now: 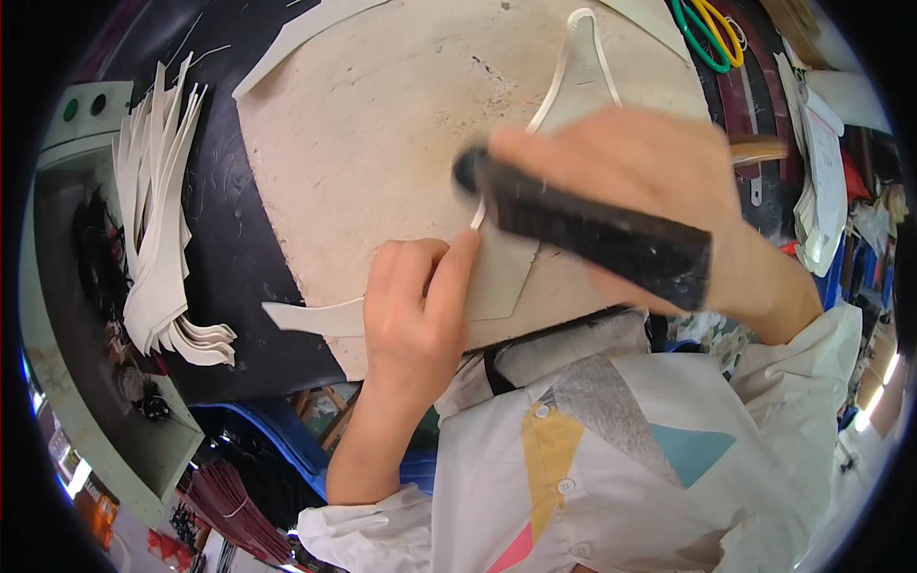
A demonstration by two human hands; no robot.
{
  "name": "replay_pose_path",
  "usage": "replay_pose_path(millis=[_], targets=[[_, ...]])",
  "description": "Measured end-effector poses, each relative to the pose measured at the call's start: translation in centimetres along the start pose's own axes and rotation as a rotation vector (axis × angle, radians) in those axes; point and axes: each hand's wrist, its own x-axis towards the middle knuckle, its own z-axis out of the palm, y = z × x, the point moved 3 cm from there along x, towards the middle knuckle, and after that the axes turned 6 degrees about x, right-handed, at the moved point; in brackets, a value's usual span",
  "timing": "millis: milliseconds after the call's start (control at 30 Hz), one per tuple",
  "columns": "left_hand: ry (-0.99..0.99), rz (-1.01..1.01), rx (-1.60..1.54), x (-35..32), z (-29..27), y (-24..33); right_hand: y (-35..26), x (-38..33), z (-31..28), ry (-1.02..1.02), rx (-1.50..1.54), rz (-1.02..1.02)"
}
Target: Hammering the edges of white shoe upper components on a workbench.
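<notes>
Left hand (413, 304) presses pale cut piece (501, 272); right hand (635, 181) grips black tool (592, 229).

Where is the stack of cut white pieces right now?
In the head view, the stack of white pieces lies fanned out at far left on the dark table, left of the pale cutting board and the left hand.

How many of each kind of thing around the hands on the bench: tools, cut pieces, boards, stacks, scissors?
Black-handled tool, in right hand: 1
Pale cut piece, pressed down by left hand: 1
Round work board: 1
Stack of pale cut pieces: 1
Scissors, green and yellow handles: 2
Total: 6
</notes>
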Motion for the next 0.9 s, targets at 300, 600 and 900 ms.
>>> replay_pose_path(millis=[300, 600, 900], targets=[[-0.143, 0.034, -0.138, 0.4, -1.4, -1.5, -0.4, -0.7, 1.8, -0.194, -0.033, -0.077], [0.109, -0.045, -0.092, 10.0, 5.6, 3.0, 8.2, -1.4, -2.8, 0.343, -0.325, 0.038], [0.032, 0.079, -0.104, 9.0, 4.6, 1.9, 7.3, -2.1, -3.0, 0.145, -0.228, 0.044]])
